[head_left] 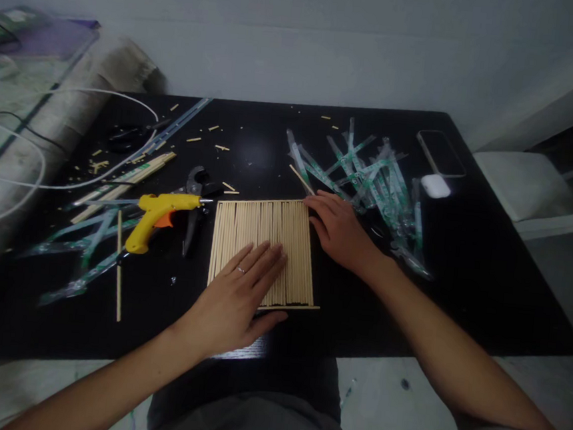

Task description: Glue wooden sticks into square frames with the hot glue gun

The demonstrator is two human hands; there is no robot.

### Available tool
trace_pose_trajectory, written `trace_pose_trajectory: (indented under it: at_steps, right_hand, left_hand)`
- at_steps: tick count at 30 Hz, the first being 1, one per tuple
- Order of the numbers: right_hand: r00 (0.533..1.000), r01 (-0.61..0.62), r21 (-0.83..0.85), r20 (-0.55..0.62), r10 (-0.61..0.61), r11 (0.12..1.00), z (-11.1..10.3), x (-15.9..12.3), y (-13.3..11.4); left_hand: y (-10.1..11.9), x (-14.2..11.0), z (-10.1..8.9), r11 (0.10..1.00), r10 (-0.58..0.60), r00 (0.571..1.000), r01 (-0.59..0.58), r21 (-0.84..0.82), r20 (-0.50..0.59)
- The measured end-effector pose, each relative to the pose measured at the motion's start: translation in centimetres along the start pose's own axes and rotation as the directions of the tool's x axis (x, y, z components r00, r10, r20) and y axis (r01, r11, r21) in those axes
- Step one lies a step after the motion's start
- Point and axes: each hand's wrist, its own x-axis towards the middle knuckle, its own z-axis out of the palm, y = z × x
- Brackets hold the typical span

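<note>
The stick panel [260, 223] is tan, the glue gun [158, 205] yellow

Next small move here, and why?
Probably nudge the right edge of the stick panel inward with the right hand: dark gaps show in the panel, that hand is at its far right corner, and the left hand lies flat across it.

left hand [242, 291] — flat on stick panel [299, 256] | right hand [336, 229] — at its far right corner | yellow glue gun [151, 220] alongside

Squarish pale stick panel [266, 223] flat on black table [480, 292], narrow gaps showing.
</note>
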Motion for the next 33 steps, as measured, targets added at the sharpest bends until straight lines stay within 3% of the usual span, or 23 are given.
trace_pose_trajectory:
  at_steps: [24,33]
  right_hand:
    - [1.000,0.010,0.006,-0.007,-0.010,1.000,-0.1,-0.1,0.0]
    - [0.997,0.046,0.047,0.062,-0.048,0.998,-0.2,-0.7,-2.6]
  left_hand:
    - [0.4,0.2,0.3,0.997,0.057,0.997,-0.059,-0.046,-0.046]
    - [0.5,0.2,0.5,0.996,0.036,0.997,-0.041,-0.075,-0.061]
